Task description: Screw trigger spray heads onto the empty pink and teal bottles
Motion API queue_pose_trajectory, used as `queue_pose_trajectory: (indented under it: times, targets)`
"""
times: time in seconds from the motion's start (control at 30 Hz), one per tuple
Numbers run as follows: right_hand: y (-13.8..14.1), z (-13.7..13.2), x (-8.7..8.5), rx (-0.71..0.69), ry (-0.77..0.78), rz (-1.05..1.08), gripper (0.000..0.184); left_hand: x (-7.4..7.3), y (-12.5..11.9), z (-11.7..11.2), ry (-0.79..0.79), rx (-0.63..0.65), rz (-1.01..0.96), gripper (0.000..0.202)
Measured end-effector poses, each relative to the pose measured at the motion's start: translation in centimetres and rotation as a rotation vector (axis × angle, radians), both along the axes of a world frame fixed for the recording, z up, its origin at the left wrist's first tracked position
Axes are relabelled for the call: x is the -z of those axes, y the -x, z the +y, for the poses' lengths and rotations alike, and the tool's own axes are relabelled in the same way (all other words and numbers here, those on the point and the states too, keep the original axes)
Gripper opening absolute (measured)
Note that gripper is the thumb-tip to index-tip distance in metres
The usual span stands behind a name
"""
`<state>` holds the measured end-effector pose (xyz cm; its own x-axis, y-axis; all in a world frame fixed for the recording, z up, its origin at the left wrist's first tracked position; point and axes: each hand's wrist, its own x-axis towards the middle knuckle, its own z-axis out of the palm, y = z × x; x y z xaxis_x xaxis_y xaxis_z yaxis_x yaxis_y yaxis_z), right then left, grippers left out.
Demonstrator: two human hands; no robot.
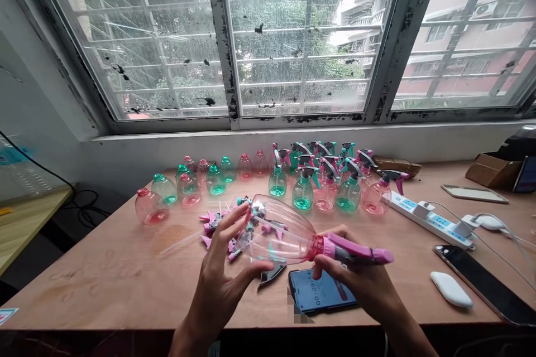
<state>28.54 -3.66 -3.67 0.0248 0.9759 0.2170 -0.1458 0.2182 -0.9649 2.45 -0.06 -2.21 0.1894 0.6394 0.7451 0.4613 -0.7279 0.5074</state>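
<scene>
A clear pink spray bottle (288, 234) lies sideways in the air between my hands, its base to the left. My left hand (220, 270) is curved around the base, thumb below and fingers above. At the neck, my right hand (362, 284) grips the pink and grey spray head (355, 251), which sits on the bottle's mouth. Behind the bottle, partly hidden by it and my left fingers, lies a pile of loose spray heads (213, 220) with thin tubes. Below the bottle rests a phone (318, 293) with a lit timer screen, near a small dark piece (272, 276).
Several headless pink and green bottles (188, 189) stand at the back left. To their right are several bottles with spray heads (304, 195). A power strip (431, 220) with cables, a dark phone (481, 284) and a white case (451, 289) lie on the right.
</scene>
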Motion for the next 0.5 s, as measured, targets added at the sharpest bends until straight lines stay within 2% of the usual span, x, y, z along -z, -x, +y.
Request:
queue_pose_trajectory:
  times: [0.13, 0.27, 0.4, 0.5]
  targets:
    - [0.0, 0.1, -0.1, -0.027, -0.009, 0.058, 0.035, 0.1, -0.2, -0.1, -0.056, 0.005, 0.04, 0.065]
    - [0.1, -0.1, -0.2, 0.024, -0.013, 0.0, 0.038, 0.8, -0.4, -0.3, 0.068, 0.01, 0.005, 0.08]
    - [0.1, -0.2, -0.2, 0.033, -0.024, 0.016, 0.037, 1.4, -0.7, 0.0, 0.181, -0.001, -0.082, 0.06]
    - [0.0, 0.0, -0.1, 0.028, -0.056, 0.069, 0.036, 1.7, -0.9, 0.4, 0.116, 0.011, -0.085, 0.06]
